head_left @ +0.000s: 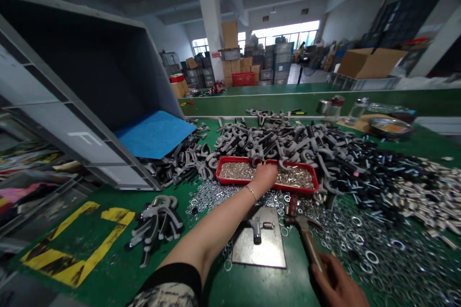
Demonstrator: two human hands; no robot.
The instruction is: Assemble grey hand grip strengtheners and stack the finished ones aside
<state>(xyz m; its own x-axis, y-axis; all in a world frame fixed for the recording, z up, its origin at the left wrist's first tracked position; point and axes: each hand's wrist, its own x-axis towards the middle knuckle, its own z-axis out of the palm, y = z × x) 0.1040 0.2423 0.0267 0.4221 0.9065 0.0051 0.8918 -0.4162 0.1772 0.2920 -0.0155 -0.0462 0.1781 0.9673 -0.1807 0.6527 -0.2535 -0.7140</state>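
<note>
Now: left hand [264, 176] in one red tray [234, 159] | right hand [338, 280], one hammer [311, 247]

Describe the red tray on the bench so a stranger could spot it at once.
On the green workbench, find the big heap of dark hooked parts. Against its near edge sits a shallow red tray of tiny silvery pieces, its bright rim standing out among the loose heaps, with the person's left hand over it.
</note>
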